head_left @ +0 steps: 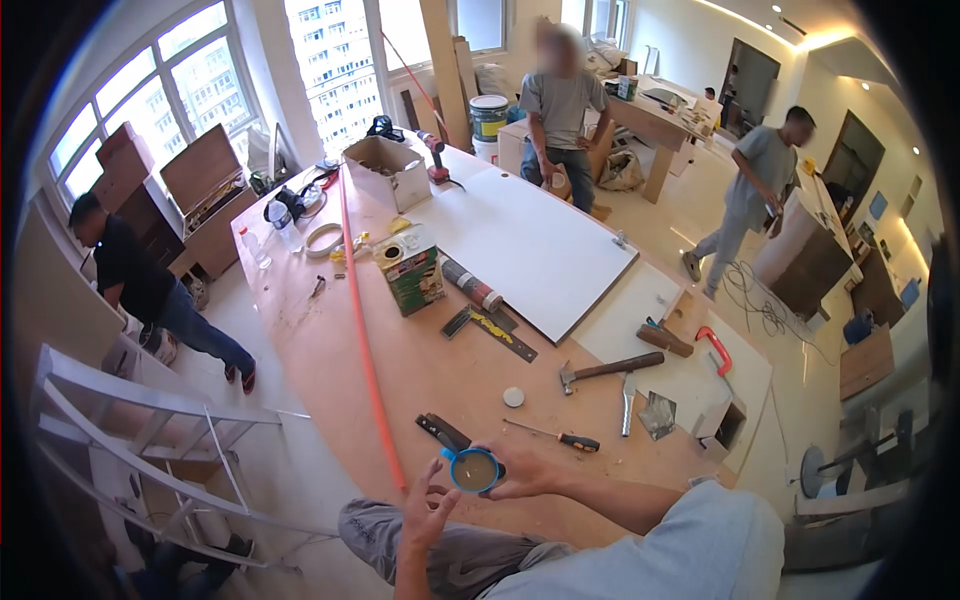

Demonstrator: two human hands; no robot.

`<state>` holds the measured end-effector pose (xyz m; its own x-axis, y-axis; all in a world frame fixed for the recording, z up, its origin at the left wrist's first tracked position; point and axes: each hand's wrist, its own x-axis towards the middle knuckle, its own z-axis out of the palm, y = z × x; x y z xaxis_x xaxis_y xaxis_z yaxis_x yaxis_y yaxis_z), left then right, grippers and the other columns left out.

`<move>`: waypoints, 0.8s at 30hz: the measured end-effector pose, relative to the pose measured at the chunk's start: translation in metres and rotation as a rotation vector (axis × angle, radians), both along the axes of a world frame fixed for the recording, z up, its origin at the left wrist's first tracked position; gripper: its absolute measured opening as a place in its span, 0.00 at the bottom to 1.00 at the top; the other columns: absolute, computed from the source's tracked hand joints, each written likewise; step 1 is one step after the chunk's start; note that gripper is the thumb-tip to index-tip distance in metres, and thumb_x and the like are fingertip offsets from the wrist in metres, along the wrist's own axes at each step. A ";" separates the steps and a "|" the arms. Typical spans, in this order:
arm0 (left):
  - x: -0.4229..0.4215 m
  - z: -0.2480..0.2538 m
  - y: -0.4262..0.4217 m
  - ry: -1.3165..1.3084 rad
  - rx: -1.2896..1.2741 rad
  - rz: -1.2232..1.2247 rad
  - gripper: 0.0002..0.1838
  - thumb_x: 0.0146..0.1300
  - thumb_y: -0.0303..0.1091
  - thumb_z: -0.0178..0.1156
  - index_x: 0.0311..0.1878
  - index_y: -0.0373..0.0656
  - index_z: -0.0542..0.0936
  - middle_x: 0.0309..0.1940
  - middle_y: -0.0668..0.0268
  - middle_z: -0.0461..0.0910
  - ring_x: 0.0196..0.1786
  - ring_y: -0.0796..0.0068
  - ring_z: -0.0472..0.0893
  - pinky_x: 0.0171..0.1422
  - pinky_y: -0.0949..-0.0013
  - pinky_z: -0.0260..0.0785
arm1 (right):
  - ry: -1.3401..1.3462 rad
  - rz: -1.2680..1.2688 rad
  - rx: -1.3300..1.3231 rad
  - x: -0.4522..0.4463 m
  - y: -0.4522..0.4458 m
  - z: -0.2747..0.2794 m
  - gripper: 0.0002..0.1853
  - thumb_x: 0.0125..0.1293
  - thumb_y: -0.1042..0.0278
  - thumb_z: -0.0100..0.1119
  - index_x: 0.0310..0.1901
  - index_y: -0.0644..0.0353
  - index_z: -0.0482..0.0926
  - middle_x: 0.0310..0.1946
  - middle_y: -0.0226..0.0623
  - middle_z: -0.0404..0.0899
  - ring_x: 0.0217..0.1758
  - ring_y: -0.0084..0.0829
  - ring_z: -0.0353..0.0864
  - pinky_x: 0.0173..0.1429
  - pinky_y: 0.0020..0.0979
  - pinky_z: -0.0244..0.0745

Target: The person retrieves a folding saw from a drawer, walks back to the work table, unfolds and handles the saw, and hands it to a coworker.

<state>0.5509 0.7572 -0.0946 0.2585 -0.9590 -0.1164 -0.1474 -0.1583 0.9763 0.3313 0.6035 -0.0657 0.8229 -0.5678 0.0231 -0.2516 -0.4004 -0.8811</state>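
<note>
A blue-rimmed cup (474,470) with light brown liquid in it is at the near edge of the wooden table. My right hand (519,472) is wrapped round its right side. Just left of the cup is my left hand (430,508), its fingers apart and curved; whether a fingertip touches the cup's handle I cannot tell. Behind the cup lies a dark tool (441,430), partly hidden by it. A screwdriver (553,435) with an orange and black handle and a small round white lid (513,397) lie farther in on the table.
A hammer (610,370), hand plane (665,338), red hacksaw (714,350) and try square (490,330) lie on the table. A long orange strip (360,320) crosses it. Beyond are a white panel (520,255) and a cordless drill (436,160). A ladder (150,440) stands left; several people are around.
</note>
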 end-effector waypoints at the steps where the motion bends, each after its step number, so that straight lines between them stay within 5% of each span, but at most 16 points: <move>1: 0.002 0.004 0.003 0.003 -0.041 -0.001 0.40 0.72 0.43 0.73 0.80 0.38 0.67 0.66 0.54 0.81 0.47 0.73 0.85 0.48 0.68 0.78 | 0.002 0.009 -0.004 0.003 0.005 0.006 0.47 0.52 0.55 0.83 0.72 0.62 0.71 0.63 0.54 0.80 0.68 0.50 0.81 0.71 0.45 0.76; 10: 0.011 0.051 0.026 0.060 -0.022 0.110 0.30 0.75 0.41 0.70 0.73 0.41 0.71 0.42 0.63 0.86 0.43 0.71 0.87 0.48 0.67 0.79 | -0.056 0.165 0.047 0.021 0.012 0.031 0.46 0.50 0.58 0.82 0.71 0.64 0.73 0.63 0.52 0.80 0.70 0.50 0.79 0.74 0.44 0.73; 19: 0.014 0.058 0.027 0.011 -0.150 0.089 0.16 0.73 0.43 0.72 0.48 0.40 0.83 0.41 0.66 0.86 0.38 0.75 0.84 0.44 0.69 0.77 | -0.019 0.388 0.002 0.024 0.014 0.051 0.48 0.51 0.58 0.80 0.74 0.59 0.69 0.65 0.49 0.78 0.72 0.50 0.76 0.77 0.47 0.70; 24: 0.013 0.063 0.039 -0.161 -0.031 0.070 0.17 0.74 0.45 0.71 0.46 0.39 0.84 0.35 0.64 0.85 0.35 0.73 0.83 0.40 0.67 0.75 | 0.013 0.527 0.036 0.025 0.012 0.069 0.49 0.49 0.61 0.79 0.75 0.58 0.69 0.69 0.50 0.75 0.74 0.51 0.74 0.79 0.49 0.66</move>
